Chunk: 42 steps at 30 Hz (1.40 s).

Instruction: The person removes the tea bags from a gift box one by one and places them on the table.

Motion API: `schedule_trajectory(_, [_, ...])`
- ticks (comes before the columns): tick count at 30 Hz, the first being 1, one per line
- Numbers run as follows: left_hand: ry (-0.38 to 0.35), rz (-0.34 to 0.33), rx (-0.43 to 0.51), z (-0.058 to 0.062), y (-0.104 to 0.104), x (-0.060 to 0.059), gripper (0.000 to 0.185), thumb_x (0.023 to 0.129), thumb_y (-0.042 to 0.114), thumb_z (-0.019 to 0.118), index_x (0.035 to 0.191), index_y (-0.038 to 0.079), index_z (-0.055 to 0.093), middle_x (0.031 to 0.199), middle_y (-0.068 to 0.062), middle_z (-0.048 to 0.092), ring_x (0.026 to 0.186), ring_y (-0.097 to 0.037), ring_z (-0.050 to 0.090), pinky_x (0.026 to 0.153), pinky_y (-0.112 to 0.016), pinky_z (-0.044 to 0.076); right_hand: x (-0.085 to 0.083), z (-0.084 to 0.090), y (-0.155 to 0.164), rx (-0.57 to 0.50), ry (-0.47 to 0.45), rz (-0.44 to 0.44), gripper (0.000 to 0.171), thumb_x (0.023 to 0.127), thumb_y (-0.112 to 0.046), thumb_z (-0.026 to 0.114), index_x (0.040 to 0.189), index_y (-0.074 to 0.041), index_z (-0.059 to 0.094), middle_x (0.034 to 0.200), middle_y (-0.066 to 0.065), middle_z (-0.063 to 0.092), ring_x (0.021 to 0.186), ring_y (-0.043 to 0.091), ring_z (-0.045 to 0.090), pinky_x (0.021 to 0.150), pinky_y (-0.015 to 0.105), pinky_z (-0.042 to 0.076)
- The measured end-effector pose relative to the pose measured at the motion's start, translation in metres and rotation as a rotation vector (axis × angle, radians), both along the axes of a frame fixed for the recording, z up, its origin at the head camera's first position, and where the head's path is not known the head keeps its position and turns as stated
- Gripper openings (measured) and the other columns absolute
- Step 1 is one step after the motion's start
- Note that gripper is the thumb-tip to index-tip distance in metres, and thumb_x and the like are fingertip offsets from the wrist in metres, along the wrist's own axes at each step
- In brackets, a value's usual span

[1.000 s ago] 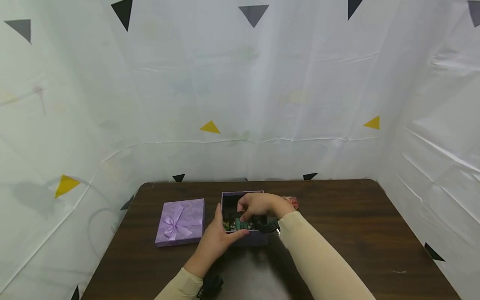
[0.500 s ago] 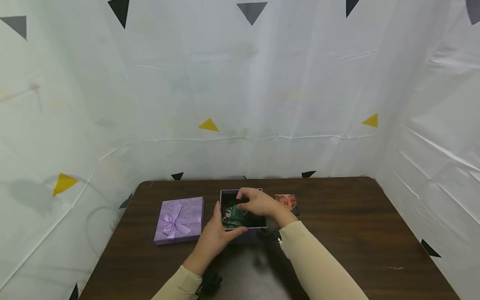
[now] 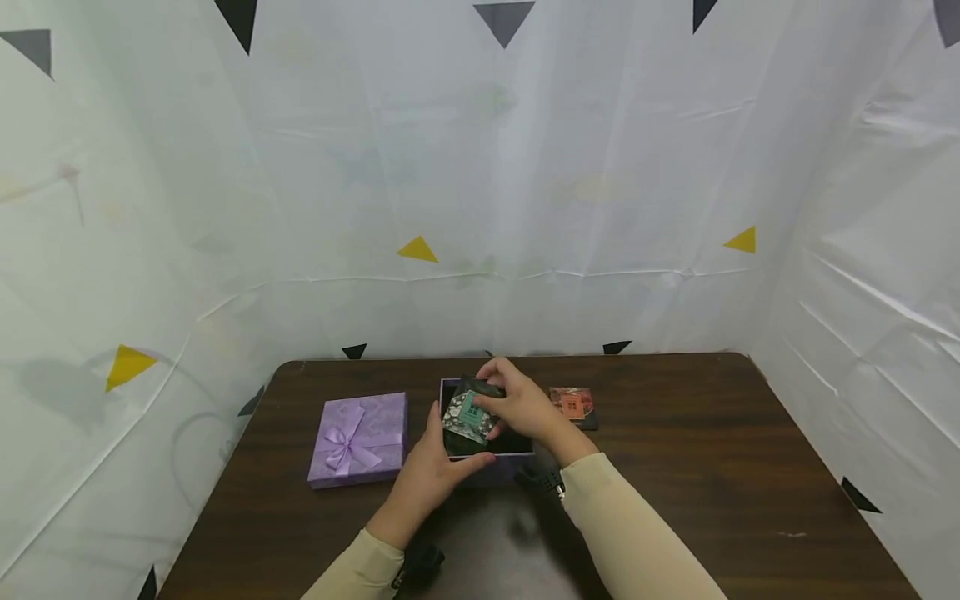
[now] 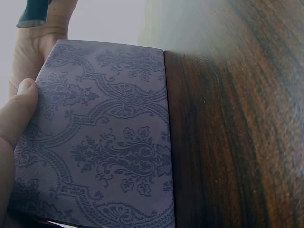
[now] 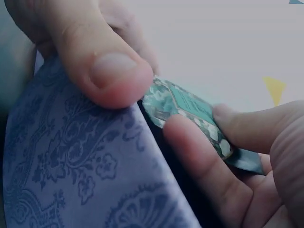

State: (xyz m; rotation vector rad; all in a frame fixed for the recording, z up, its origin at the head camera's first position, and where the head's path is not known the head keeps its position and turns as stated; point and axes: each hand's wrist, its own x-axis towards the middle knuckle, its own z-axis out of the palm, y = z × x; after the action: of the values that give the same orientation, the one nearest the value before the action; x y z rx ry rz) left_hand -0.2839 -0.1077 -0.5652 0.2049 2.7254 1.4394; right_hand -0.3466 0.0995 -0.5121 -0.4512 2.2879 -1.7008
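Observation:
My right hand (image 3: 523,407) pinches a flat square packet (image 3: 459,423) with a dark top, a pale speckled print and a green label (image 5: 194,105). The packet is tilted over the opening of a purple box (image 3: 512,465), overlapping its left part in the head view. At the box's front left corner, my left hand (image 3: 429,473) grips the wall, fingers along the left side and thumb at the front rim. The left wrist view shows that thumb against the damask-patterned wall (image 4: 109,137). The right hand and packet hide much of the dark interior.
A purple lid (image 3: 371,433) with a ribbon bow lies left of the box. To the right is another packet (image 3: 573,405) with an orange label. All stand on a dark wooden table (image 3: 712,483), with a white curtain (image 3: 570,208) behind its far edge.
My right hand has turned and lifted the green-labelled packet from deep in the box to its opening, so its face shows. The left hand keeps its grip on the box.

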Motion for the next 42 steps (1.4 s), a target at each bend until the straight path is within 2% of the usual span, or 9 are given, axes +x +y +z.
schedule_trajectory(3, [-0.014, 0.005, -0.005, 0.0, -0.001, 0.0, 0.141, 0.079, 0.079, 0.084, 0.177, 0.015, 0.005, 0.163, -0.023, 0.053, 0.139, -0.038, 0.063, 0.11, -0.062, 0.053, 0.0, -0.002, 0.0, -0.069, 0.004, 0.031, 0.046, 0.103, -0.011, 0.077, 0.14, -0.014, 0.051, 0.133, 0.022, 0.068, 0.07, 0.035, 0.074, 0.074, 0.064, 0.064])
schedule_trajectory(6, [-0.022, 0.011, -0.005, 0.001, -0.002, 0.001, 0.142, 0.078, 0.079, 0.084, 0.177, 0.016, 0.004, 0.165, -0.023, 0.052, 0.142, -0.039, 0.062, 0.112, -0.063, 0.052, 0.003, -0.003, 0.002, -0.075, 0.07, 0.033, 0.052, 0.101, -0.011, 0.08, 0.145, -0.016, 0.053, 0.142, 0.02, 0.065, 0.076, 0.047, 0.072, 0.076, 0.064, 0.064])
schedule_trajectory(10, [-0.048, 0.024, -0.02, 0.002, -0.002, 0.002, 0.145, 0.077, 0.083, 0.082, 0.177, 0.015, 0.002, 0.17, -0.024, 0.045, 0.147, -0.042, 0.057, 0.115, -0.065, 0.049, 0.009, -0.004, 0.007, -0.125, 0.131, -0.051, 0.068, 0.1, -0.013, 0.081, 0.158, -0.028, 0.05, 0.17, 0.009, 0.042, 0.138, 0.045, 0.06, 0.104, 0.063, 0.057])
schedule_trajectory(13, [-0.054, 0.03, -0.028, 0.002, -0.003, 0.003, 0.146, 0.077, 0.084, 0.081, 0.177, 0.012, 0.001, 0.171, -0.027, 0.041, 0.15, -0.045, 0.054, 0.116, -0.067, 0.047, 0.015, -0.006, 0.008, -0.219, 0.118, -0.139, 0.072, 0.101, -0.014, 0.08, 0.162, -0.029, 0.044, 0.171, 0.008, 0.042, 0.157, 0.032, 0.043, 0.116, 0.056, 0.049])
schedule_trajectory(17, [-0.047, 0.039, -0.043, 0.001, -0.003, 0.003, 0.145, 0.078, 0.082, 0.081, 0.177, 0.009, 0.003, 0.172, -0.028, 0.039, 0.15, -0.046, 0.053, 0.116, -0.067, 0.047, 0.025, -0.008, 0.007, -0.401, 0.072, -0.23, 0.042, 0.104, -0.009, 0.075, 0.14, -0.009, 0.054, 0.139, 0.013, 0.063, 0.122, 0.024, 0.066, 0.097, 0.037, 0.06])
schedule_trajectory(22, [-0.041, 0.037, -0.032, -0.001, -0.002, 0.003, 0.139, 0.082, 0.072, 0.086, 0.177, 0.012, 0.005, 0.169, -0.027, 0.044, 0.147, -0.045, 0.057, 0.116, -0.066, 0.048, 0.036, -0.006, 0.011, -0.578, 0.139, -0.294, 0.025, 0.107, -0.007, 0.07, 0.124, 0.0, 0.054, 0.118, 0.005, 0.063, 0.105, 0.014, 0.066, 0.085, 0.027, 0.062])
schedule_trajectory(28, [-0.021, 0.031, -0.016, 0.002, 0.001, 0.003, 0.141, 0.079, 0.075, 0.086, 0.177, 0.012, 0.007, 0.168, -0.027, 0.046, 0.146, -0.044, 0.058, 0.116, -0.066, 0.048, 0.048, -0.009, 0.027, -0.461, 0.335, -0.377, 0.034, 0.111, -0.019, 0.065, 0.142, -0.012, 0.053, 0.114, 0.011, 0.064, 0.064, 0.018, 0.065, 0.048, 0.041, 0.06])
schedule_trajectory(34, [-0.046, 0.046, -0.048, 0.004, 0.003, 0.003, 0.141, 0.079, 0.075, 0.086, 0.176, 0.009, 0.008, 0.172, -0.028, 0.039, 0.149, -0.046, 0.055, 0.117, -0.066, 0.047, 0.053, -0.02, 0.051, -0.422, 0.375, -0.432, 0.052, 0.109, -0.002, 0.063, 0.155, -0.006, 0.039, 0.137, 0.017, 0.061, 0.104, 0.015, 0.07, 0.08, 0.034, 0.067])
schedule_trajectory(42, [-0.029, 0.045, -0.067, 0.003, 0.003, 0.004, 0.14, 0.08, 0.075, 0.085, 0.177, 0.011, 0.007, 0.168, -0.03, 0.045, 0.142, -0.047, 0.06, 0.111, -0.066, 0.052, 0.058, -0.033, 0.098, -0.264, 0.363, -0.618, 0.039, 0.111, -0.012, 0.064, 0.145, -0.002, 0.049, 0.116, 0.016, 0.066, 0.073, 0.011, 0.071, 0.064, 0.025, 0.06])
